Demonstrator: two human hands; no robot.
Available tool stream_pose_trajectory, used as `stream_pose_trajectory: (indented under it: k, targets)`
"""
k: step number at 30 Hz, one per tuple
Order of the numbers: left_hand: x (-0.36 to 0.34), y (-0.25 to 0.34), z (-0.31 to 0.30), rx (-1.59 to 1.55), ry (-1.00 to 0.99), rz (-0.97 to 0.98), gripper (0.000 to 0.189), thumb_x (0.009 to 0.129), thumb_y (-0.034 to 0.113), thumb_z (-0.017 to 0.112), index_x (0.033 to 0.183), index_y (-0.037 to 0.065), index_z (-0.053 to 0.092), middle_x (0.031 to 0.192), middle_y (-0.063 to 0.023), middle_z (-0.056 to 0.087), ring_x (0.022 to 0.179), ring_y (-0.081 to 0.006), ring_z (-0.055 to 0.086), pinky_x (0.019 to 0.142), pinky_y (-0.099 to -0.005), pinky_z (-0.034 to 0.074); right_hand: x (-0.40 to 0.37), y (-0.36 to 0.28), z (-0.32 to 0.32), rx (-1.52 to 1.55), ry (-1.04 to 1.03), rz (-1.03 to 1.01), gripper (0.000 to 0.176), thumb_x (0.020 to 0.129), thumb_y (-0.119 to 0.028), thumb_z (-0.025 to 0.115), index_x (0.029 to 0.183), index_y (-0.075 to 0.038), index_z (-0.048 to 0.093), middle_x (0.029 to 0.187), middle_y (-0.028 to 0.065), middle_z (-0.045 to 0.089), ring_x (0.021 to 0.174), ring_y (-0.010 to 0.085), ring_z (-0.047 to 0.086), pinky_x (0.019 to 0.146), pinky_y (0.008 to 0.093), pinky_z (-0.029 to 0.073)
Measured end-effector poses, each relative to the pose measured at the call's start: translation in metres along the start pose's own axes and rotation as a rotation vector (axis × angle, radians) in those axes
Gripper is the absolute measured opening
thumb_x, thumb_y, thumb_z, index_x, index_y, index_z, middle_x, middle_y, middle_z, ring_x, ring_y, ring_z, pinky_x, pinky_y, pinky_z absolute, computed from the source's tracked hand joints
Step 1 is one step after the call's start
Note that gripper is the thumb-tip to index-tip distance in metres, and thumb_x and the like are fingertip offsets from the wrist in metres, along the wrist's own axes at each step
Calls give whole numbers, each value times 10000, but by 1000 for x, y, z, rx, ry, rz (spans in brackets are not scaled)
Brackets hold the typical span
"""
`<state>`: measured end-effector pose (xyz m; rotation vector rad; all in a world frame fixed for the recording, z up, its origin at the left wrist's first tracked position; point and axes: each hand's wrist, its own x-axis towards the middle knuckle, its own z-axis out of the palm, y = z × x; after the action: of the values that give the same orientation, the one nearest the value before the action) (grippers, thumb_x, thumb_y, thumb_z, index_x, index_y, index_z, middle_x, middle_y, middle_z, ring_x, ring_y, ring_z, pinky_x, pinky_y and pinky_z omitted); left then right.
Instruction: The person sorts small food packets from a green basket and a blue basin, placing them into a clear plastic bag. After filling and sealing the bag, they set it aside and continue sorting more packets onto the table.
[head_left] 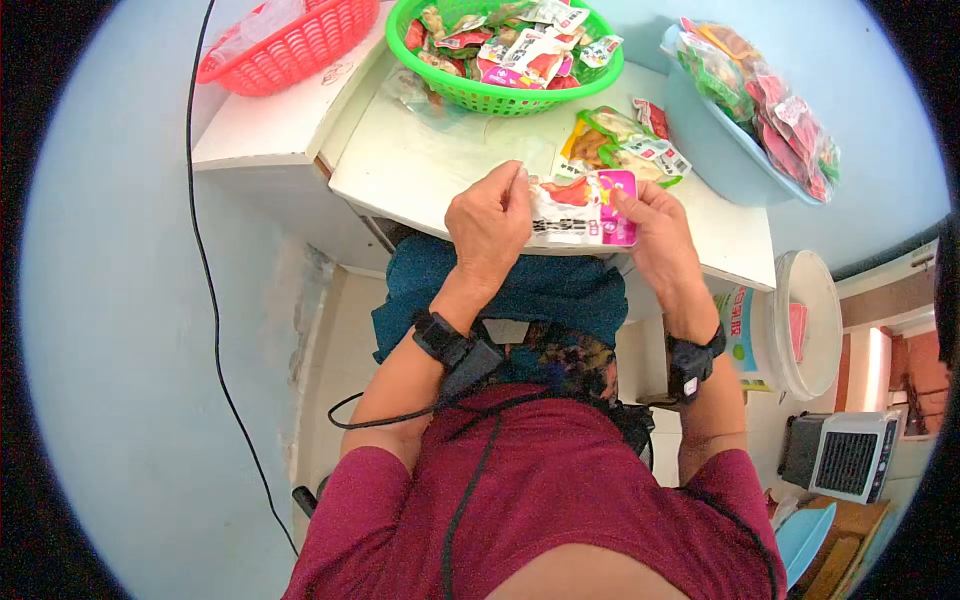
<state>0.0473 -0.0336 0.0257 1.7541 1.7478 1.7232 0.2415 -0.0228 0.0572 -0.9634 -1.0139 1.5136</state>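
Note:
Between my two hands, over the front edge of the white table (450, 165), is a white and magenta snack packet (572, 212), its printed side facing up. My left hand (488, 222) pinches the packet's left end, thumb and fingers pressed together. At the magenta right end, my right hand (660, 235) grips with the thumb on top; the fingers beneath are partly hidden. Just beyond the packet, several green, yellow and white food packets (625, 145) lie loose on the table. Further back stands a green basket (490, 100) heaped with similar packets.
A light blue basin (715, 150) piled with packets leans at the right. On the left, a red basket (290, 50) holds clear plastic. A white bucket (800, 325) stands below right, near a small fan unit (850, 455). A black cable (205, 270) hangs down the left wall.

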Motion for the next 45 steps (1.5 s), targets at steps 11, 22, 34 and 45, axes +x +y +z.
stream_pose_trajectory:
  k: [11, 22, 34, 45]
  targets:
    - [-7, 19, 10, -111, -36, 46, 91, 871, 145, 626, 912, 76, 669, 678, -151, 615, 619, -331, 624, 528, -396, 463, 0, 35, 39, 351, -12, 114, 209, 922, 11, 503, 1124, 46, 542, 1080, 134, 630, 971, 222, 634, 846, 371, 540]
    - [0, 2, 10, -160, -64, 18, 184, 862, 130, 659, 1000, 20, 710, 841, -179, 700, 675, -241, 691, 607, -326, 522, 19, 54, 81, 184, -140, 159, 217, 995, -154, 506, 1145, 0, 534, 1046, 73, 615, 894, 159, 608, 783, 303, 528]
    - [1, -5, 10, -105, -18, 89, 124, 806, 138, 667, 902, 84, 723, 704, -94, 599, 663, -297, 604, 582, -390, 476, 32, 80, 65, -401, -79, -177, 134, 941, -92, 587, 1034, 4, 606, 934, 42, 644, 802, 91, 588, 679, 247, 501]
    - [13, -13, 11, -142, 59, 253, 110, 752, 98, 701, 851, 57, 728, 803, -77, 617, 770, -283, 575, 702, -407, 459, 34, 60, 71, -442, -274, 20, 174, 895, -54, 591, 1051, 18, 617, 978, 56, 645, 840, 118, 607, 659, 250, 512]
